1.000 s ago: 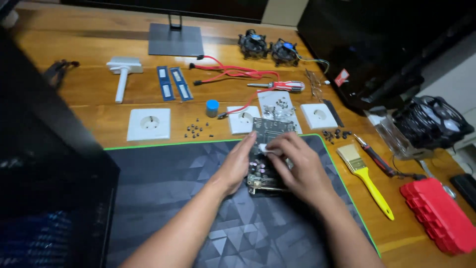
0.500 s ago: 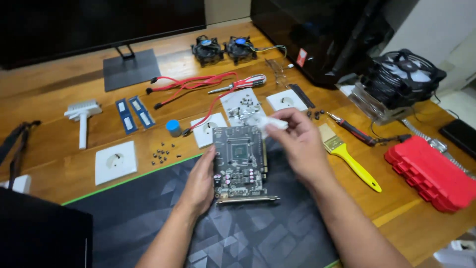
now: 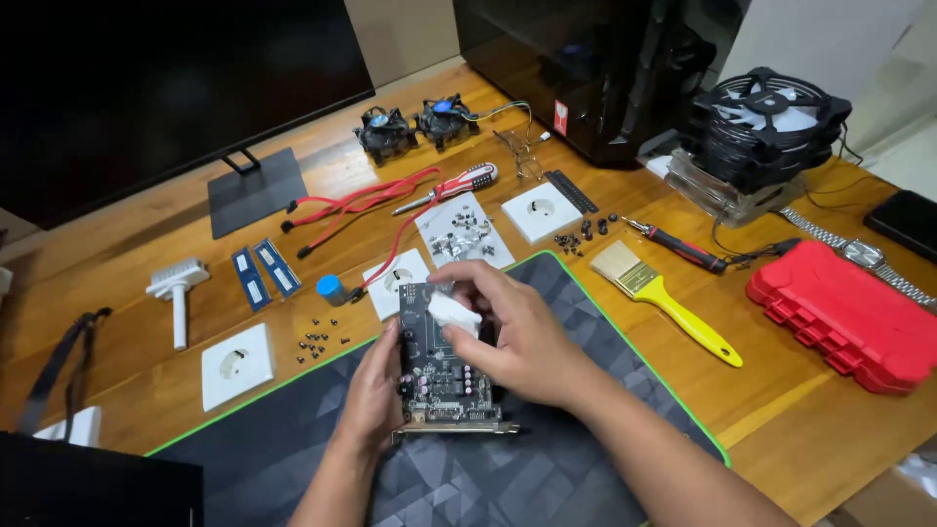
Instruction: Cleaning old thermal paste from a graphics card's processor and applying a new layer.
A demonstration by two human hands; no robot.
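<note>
Head view: left hand (image 3: 376,390) steadies the circuit board (image 3: 441,376) on the dark mat (image 3: 547,468), right hand (image 3: 517,337) pinching a white wipe (image 3: 452,314) over it; hard rubbing could snag small components beside the loose screws (image 3: 317,339) left of the board.

I see a brush with a yellow handle (image 3: 667,299) lying on the brown wooden desk (image 3: 810,410). A red plastic case (image 3: 847,314) sits near it. Two small black fans (image 3: 410,125) rest by the big dark screen (image 3: 166,88). Red cables (image 3: 356,200) curl beside a red and white screwdriver (image 3: 449,187). Two blue memory sticks (image 3: 264,274) lie side by side. A white square wall socket (image 3: 237,364) sits close to some tiny black screws (image 3: 320,337). A silver wristwatch (image 3: 859,254) lies past the red case.
</note>
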